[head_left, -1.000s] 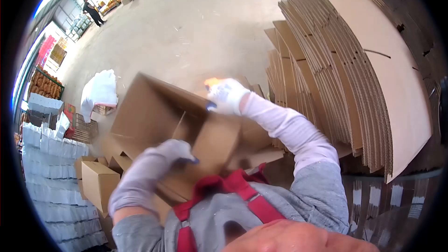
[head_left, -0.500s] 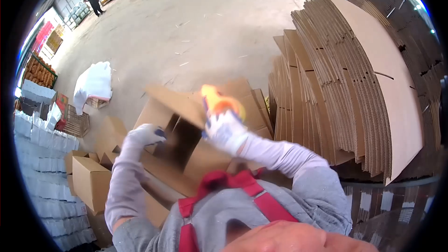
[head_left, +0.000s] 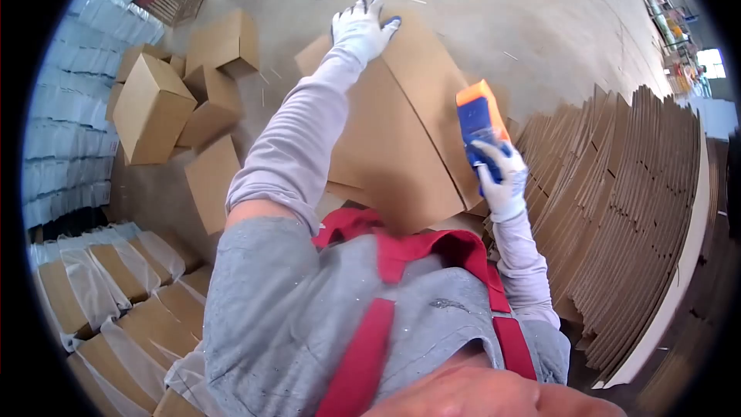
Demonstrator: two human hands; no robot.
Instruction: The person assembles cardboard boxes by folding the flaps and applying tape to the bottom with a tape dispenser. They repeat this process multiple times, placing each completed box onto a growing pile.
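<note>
Your left hand [head_left: 363, 31] is resting palm down at the far edge of the cardboard carton [head_left: 386, 143], towards its far left corner. Fingers are spreading open, tips pointing away from you, thumb standing out to the right; it isn't gripping anything. Left arm is lying almost straight out in front of you, the pale sleeve cover [head_left: 297, 135] bunching in folds along the forearm, a strip of bare skin showing below your grey shirt [head_left: 266, 286].

Your right hand [head_left: 500, 174] is gripping an orange-and-blue tape dispenser [head_left: 478, 112], fingers closing round its blue near end, the orange end pointing away from you. Right elbow is bending close to your side, forearm pointing forward. The dispenser is hanging at the carton's right edge; can't tell if it's touching.

The carton is sitting right in front of you, between both hands, near edge close to your red apron [head_left: 370, 232]. A dark line is running across its top from the far edge to the near right corner.

Flattened cartons [head_left: 610, 216] are standing packed on edge to your right. Made-up boxes [head_left: 154, 108] are lying in a loose group on the floor [head_left: 301, 8] to your left, beside a wall of white packs [head_left: 77, 123].
</note>
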